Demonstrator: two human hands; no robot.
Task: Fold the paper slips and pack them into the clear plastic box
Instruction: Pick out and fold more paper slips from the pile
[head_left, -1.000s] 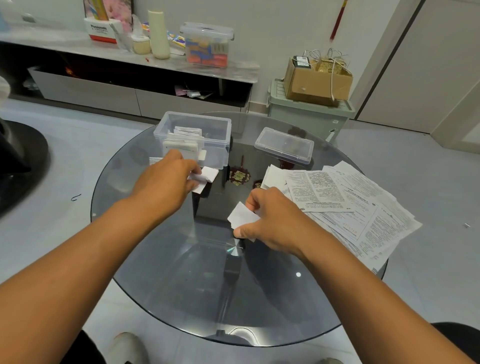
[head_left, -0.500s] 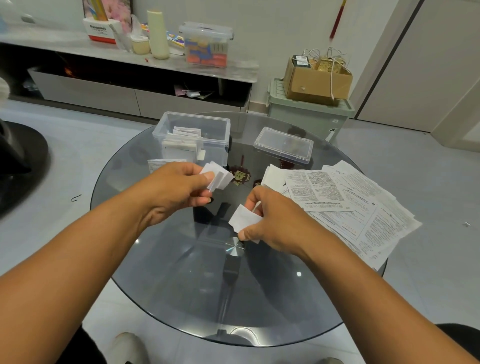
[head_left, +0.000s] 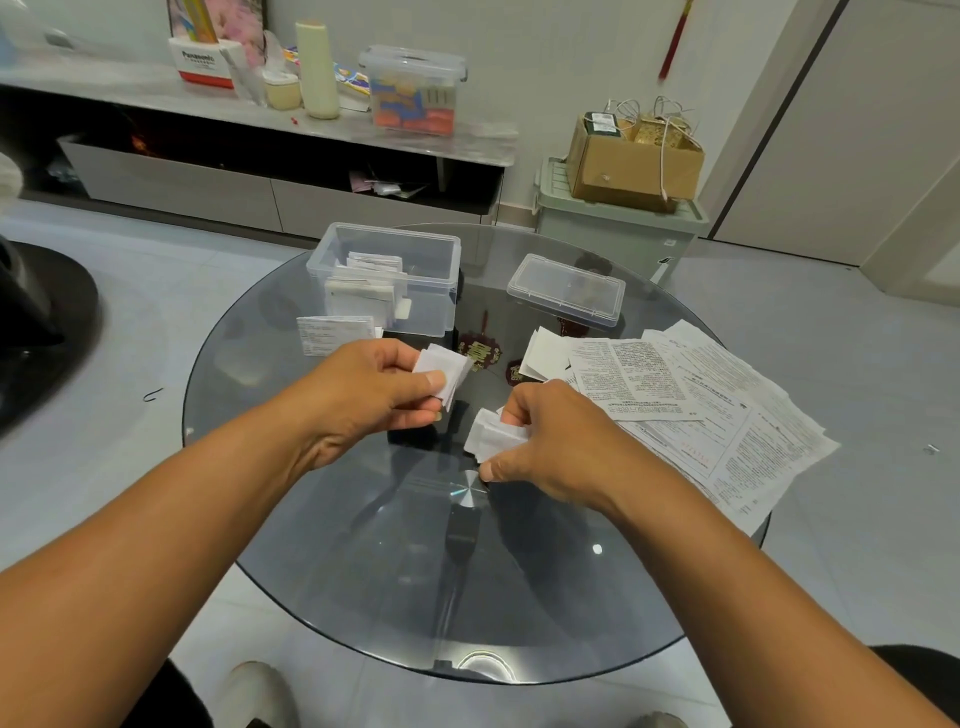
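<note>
Above the middle of the round glass table (head_left: 363, 571), the left hand (head_left: 363, 395) pinches a folded white slip (head_left: 441, 371) between thumb and fingers, while the right hand (head_left: 550, 441) grips another folded slip (head_left: 491, 434) just beside it. Toward the table's far edge stands the clear plastic box (head_left: 415, 291), open, with folded slips inside; its lid (head_left: 566, 288) lies to the right. Unfolded printed sheets (head_left: 701, 410) spread along the right edge. One folded printed slip (head_left: 332, 335) lies by the box's left corner.
</note>
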